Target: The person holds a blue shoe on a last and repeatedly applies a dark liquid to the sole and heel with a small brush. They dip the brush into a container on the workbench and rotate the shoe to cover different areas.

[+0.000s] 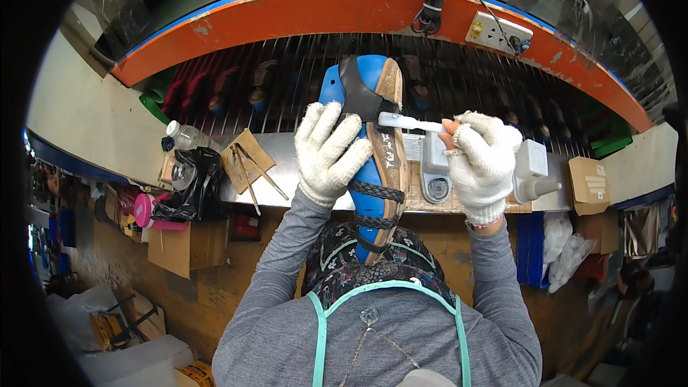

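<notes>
Pinching a slim white brush-like tool (416,123), the right hand (481,158) has its bare thumb and finger together on the tool's end; the rest of its knitted glove curls behind. The tool's flat head points to nine o'clock, over the edge between a black strap and the brown sole (390,150) of a sandal; contact is hard to tell. The sandal is mounted on a blue shoe last (367,172), lying lengthwise from twelve to six o'clock across the bench (278,163) edge, sole to the right, with black braided straps (377,190) around its lower half. At the last's nine o'clock, the gloved left hand (333,147) lies against it, visible fingers slightly apart; whether they clamp it I cannot tell.

Clockwise from the last: a rack of metal bars (287,79) at twelve; a coiled black cable (430,7) near one; a white socket strip (499,32) between one and two; at three, a pale lidded container (435,158), a nozzled container (532,172) and a cardboard box (591,185); at nine, brown card (244,145) bearing thin sticks, a black plastic bag (201,183) and a clear bottle (192,136).
</notes>
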### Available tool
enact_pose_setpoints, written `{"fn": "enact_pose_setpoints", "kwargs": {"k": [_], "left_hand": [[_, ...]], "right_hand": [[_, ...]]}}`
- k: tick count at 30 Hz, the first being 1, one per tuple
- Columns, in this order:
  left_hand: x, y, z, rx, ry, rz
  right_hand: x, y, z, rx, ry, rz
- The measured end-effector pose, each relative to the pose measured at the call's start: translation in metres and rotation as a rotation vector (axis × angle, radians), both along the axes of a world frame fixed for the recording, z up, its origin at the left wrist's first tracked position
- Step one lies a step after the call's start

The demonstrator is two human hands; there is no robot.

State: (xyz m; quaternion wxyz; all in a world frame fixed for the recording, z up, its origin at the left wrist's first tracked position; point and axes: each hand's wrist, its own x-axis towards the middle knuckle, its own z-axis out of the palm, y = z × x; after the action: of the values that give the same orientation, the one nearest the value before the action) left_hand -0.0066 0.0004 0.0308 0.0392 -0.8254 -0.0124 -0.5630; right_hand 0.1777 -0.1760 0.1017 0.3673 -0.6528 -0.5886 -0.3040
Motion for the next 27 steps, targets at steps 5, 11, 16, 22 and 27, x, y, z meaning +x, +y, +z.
{"fn": "enact_pose_setpoints", "kwargs": {"k": [5, 11, 16, 22, 27], "left_hand": [[-0.002, 0.004, 0.001, 0.017, -0.024, -0.008], [-0.003, 0.010, 0.001, -0.004, -0.059, 0.001], [-0.004, 0.017, -0.001, 0.014, -0.072, 0.013], [-0.003, 0.022, 0.001, -0.002, -0.068, 0.064], [0.004, 0.022, 0.002, 0.016, -0.113, 0.066]], "right_hand": [[0.003, 0.004, -0.003, 0.000, 0.033, 0.087], [0.010, 0.002, -0.014, -0.157, 0.338, 0.202], [0.017, -0.005, -0.018, -0.339, 0.486, 0.298], [0.010, -0.009, -0.028, -0.308, 0.821, 0.465], [0.017, -0.001, -0.017, -0.300, 0.606, 0.348]]}}
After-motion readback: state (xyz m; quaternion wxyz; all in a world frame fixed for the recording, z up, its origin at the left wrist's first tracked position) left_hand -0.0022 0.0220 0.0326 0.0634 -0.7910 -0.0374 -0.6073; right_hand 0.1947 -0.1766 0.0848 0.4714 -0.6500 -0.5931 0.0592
